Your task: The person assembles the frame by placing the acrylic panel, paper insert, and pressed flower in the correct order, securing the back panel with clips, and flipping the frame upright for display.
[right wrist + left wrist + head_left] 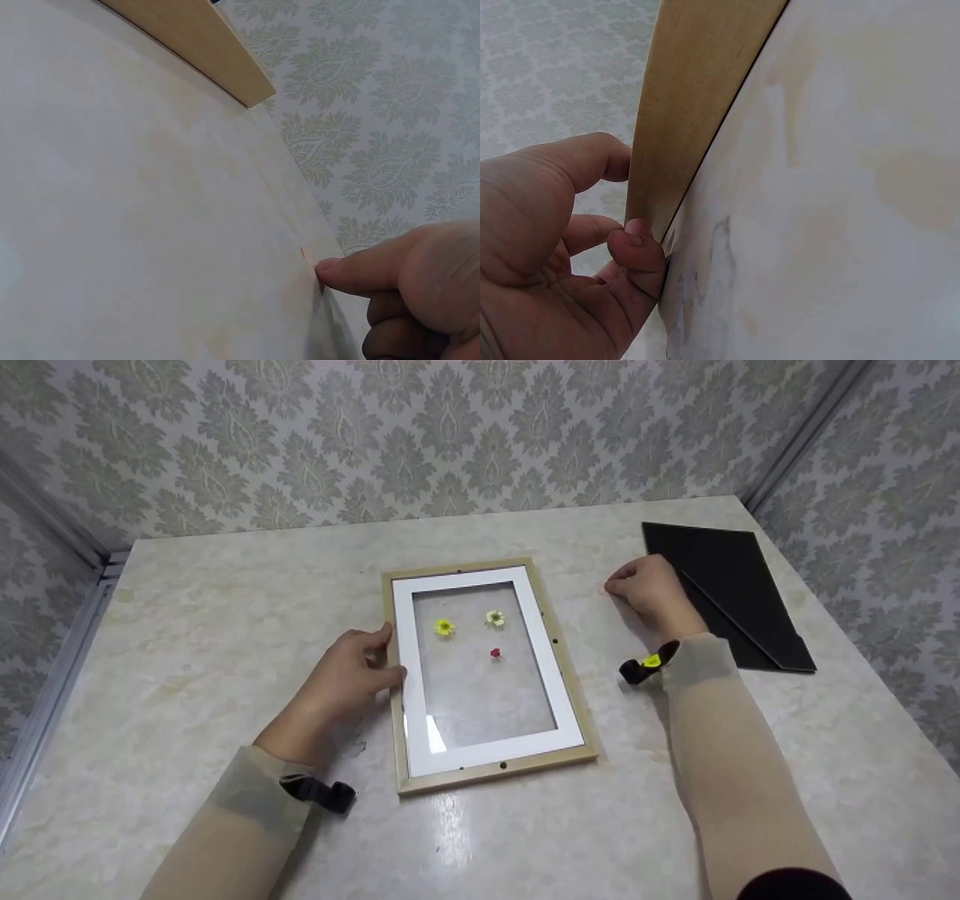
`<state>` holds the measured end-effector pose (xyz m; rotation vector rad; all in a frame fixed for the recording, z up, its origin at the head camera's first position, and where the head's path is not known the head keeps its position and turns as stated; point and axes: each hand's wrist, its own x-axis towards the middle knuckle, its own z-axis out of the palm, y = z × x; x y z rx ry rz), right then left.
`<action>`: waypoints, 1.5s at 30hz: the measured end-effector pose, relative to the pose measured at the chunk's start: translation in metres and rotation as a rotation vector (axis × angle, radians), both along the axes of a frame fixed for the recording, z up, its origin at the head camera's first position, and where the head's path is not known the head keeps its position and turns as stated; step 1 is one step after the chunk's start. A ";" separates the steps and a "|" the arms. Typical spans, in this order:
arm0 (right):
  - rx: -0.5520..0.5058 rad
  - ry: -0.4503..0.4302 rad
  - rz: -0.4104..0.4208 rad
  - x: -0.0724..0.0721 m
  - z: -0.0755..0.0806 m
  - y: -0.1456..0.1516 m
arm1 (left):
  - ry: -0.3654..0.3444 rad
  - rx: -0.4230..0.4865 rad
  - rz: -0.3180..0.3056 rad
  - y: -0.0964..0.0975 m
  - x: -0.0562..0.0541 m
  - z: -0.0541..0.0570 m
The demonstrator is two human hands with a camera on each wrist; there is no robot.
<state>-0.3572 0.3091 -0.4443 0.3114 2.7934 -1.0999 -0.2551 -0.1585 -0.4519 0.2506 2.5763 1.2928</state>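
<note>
A light wooden picture frame (591,735) with a white mat (491,756) lies on the table. Within the mat's clear window are a yellow flower (444,627), a white flower (495,618) and a small red flower (495,653). My left hand (341,675) holds the frame by its left side, thumb over the edge. The left wrist view shows curled fingers (636,251) against the wooden side. To the right of the frame, my right hand (651,589) pinches a small, thin, pale orange piece (307,257) just above the table; its kind cannot be told.
Black boards (731,577) lie overlapping at the right of the table (225,607), beside my right wrist. Patterned wall panels (450,442) stand behind and at both sides. Each wrist wears a black strap-on camera (319,793).
</note>
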 end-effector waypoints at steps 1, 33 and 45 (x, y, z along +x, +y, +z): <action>0.002 0.003 0.005 0.000 0.000 0.000 | 0.002 -0.003 0.000 0.000 0.000 0.000; 0.096 -0.041 0.032 -0.002 0.008 0.006 | 0.006 -0.022 -0.007 -0.001 0.000 0.001; 0.116 -0.027 0.031 -0.003 0.006 0.006 | 0.013 -0.019 0.004 0.000 0.000 0.000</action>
